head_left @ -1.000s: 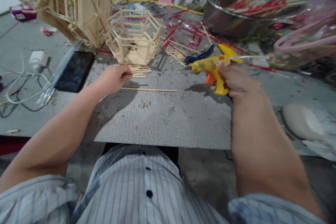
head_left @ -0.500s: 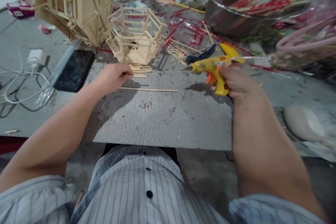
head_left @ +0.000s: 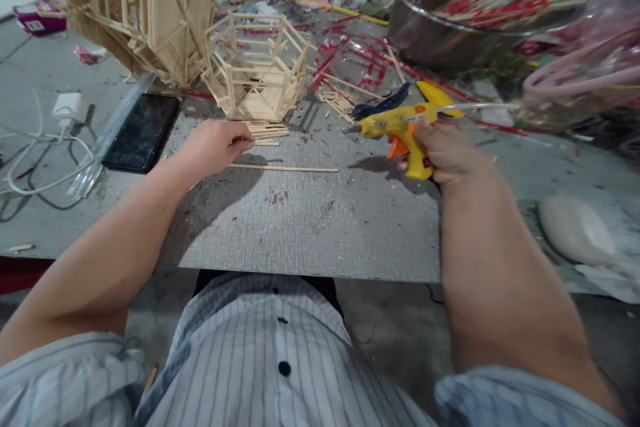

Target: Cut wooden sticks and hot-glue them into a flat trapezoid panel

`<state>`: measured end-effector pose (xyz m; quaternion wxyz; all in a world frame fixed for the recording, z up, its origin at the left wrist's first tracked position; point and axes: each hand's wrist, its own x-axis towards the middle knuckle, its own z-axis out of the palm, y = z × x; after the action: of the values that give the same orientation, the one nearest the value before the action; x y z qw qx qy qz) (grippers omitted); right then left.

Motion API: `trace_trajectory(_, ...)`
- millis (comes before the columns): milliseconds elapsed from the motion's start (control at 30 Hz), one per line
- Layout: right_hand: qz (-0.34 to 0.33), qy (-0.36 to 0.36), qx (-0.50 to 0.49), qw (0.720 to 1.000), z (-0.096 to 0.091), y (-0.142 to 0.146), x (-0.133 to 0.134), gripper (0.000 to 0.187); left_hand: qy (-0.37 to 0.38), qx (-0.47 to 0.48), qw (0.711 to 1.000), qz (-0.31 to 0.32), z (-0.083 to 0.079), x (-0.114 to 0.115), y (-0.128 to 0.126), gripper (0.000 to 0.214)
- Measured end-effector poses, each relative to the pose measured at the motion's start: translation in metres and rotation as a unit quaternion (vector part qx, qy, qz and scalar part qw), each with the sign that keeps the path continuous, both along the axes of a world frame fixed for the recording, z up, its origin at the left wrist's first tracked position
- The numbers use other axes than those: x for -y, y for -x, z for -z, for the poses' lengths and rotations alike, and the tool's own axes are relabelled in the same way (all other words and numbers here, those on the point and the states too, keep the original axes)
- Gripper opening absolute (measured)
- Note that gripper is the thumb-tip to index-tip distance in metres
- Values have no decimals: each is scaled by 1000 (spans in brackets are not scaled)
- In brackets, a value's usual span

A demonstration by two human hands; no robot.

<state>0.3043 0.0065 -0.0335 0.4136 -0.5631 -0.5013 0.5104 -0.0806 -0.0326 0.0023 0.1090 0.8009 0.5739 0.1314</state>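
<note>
While the right hand [head_left: 443,150] wrapped snugly round the glue gun [head_left: 387,124], the left hand [head_left: 213,145] was curled (cdn't tell if it held anything, tbh) by the sticks [head_left: 270,129] on the bench [head_left: 300,233]; keeping the nozzle [head_left: 354,129] clear of it mattered imo.

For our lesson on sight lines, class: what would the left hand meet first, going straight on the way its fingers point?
Probably the short sticks just past the left hand, though depth there is unclear.

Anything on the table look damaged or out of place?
Brown patches mark the grey surface in front of the lone stick, perhaps wear or residue. Crumpled red-and-clear wrapping lies strewn beyond the glue gun, near loose stick offcuts, like litter.
</note>
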Motion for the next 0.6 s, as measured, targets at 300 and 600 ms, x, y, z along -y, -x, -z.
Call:
trace_trajectory(300, -8, -15, -18, 1000, -5, 9, 4, 56, -6, 8, 1000, -9, -2, 1, 1, 23)
trace_trajectory(600, -46, -16, -3, 999, -6, 10, 4, 77, 9, 10, 1000, -11, 2, -2, 2, 28)
